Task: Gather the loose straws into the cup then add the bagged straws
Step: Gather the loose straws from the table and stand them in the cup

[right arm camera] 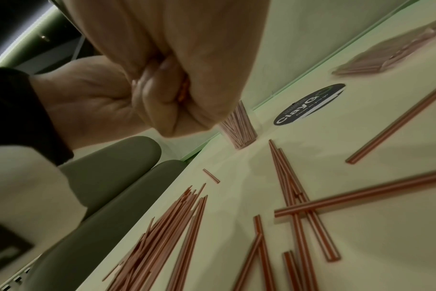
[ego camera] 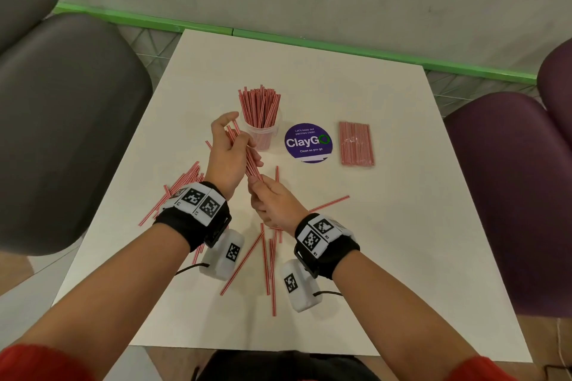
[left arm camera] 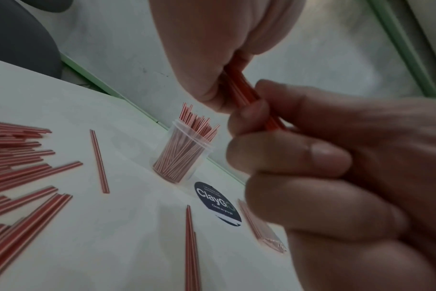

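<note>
Red-and-white striped straws (ego camera: 247, 155), thin, bunched between both hands.

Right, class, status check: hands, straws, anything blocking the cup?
Left hand and right hand both grip one straw bundle. Cup part-filled; loose straws remain. Bagged straws untouched. Nothing blocking.

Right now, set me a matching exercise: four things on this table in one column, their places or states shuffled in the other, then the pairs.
Things:
1. cup
2. bagged straws
3. ClayGo sticker
4. straw bundle

Places or states:
A. lying flat, farthest right
B. held off the table by the left hand and right hand
C. upright, full of straws
D. flat on the table between the cup and the bag

Pairs: 1-C, 2-A, 3-D, 4-B
</note>
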